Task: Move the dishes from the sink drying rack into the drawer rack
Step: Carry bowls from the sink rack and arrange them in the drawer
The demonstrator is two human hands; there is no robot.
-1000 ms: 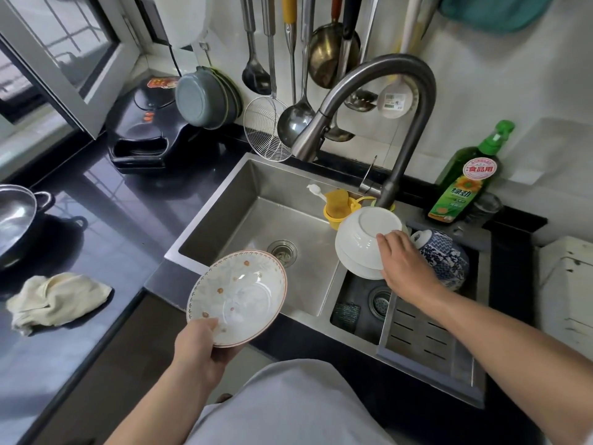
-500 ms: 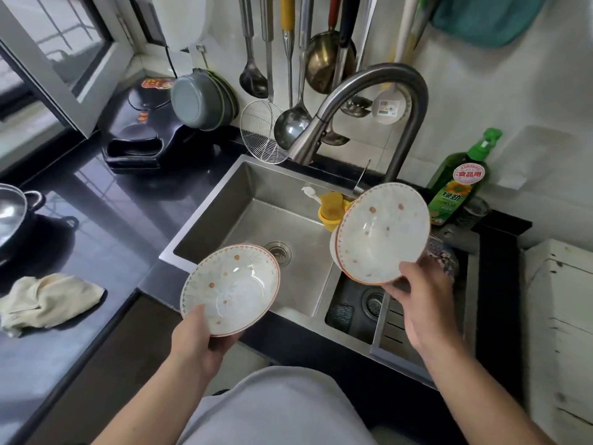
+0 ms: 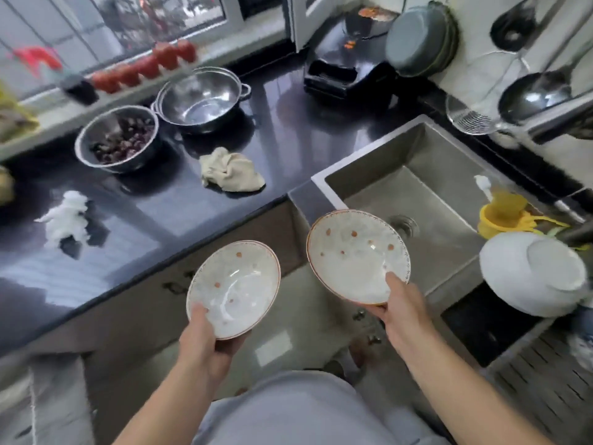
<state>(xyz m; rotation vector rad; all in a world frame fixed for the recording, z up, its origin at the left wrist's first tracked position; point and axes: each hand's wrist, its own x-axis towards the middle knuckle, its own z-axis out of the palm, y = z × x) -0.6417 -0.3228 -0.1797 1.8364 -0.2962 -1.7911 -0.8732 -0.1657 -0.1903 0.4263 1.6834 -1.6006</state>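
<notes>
On dark countertop (image 3: pixel 288 130): cloth (image 3: pixel 229 170), steel pots; each hand's fingers grasping spotted bowl.

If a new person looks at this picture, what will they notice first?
Two speckled bowls held up at the centre: the left hand grips the left bowl, the right hand the right bowl. At the right edge, white bowls sit stacked upside down beside the sink.

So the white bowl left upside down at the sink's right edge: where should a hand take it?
Probably by the rim. The white bowl lies inverted and tilted, foot ring up. Both hands are occupied, so once the right hand is free, come from above on the near side, fingers hooking under the raised lower edge. The domed wall looks too smooth to pinch.
</notes>
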